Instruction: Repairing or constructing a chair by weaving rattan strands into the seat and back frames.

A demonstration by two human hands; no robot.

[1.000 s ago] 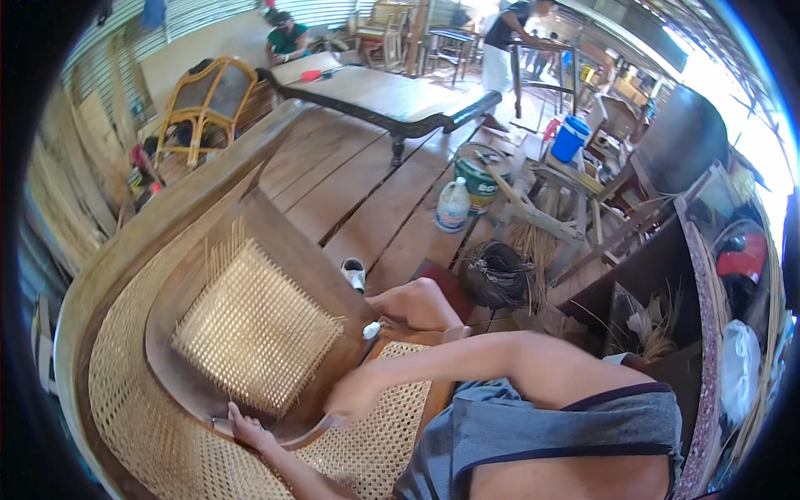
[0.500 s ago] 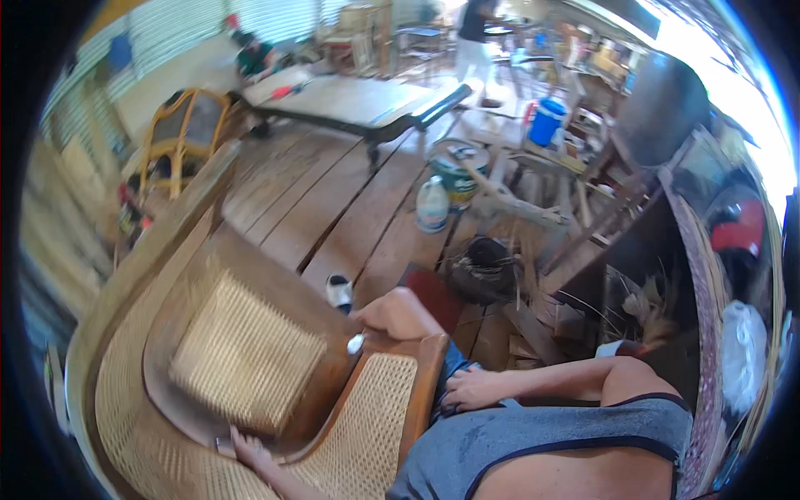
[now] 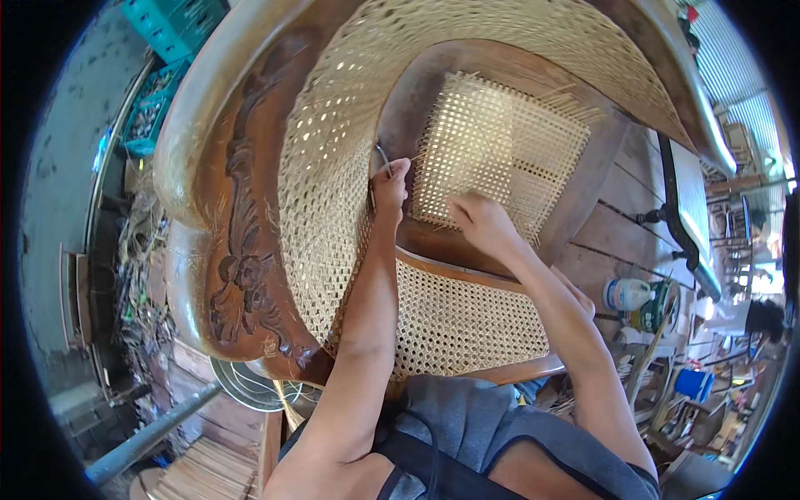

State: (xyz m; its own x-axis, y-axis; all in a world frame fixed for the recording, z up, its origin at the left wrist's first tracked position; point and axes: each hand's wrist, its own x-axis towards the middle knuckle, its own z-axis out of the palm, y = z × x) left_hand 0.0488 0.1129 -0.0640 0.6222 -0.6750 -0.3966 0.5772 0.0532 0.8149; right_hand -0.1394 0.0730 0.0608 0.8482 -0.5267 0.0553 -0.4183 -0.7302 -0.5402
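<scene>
Reaching over a carved wooden chair, a person grips a thin metal tool in the left hand, just beside a woven cane panel. The panel lies on the chair's dark wood, inside its curved cane back, while the right hand hangs over the lower edge, fingers curled; whether they pinch anything cannot be told.
</scene>
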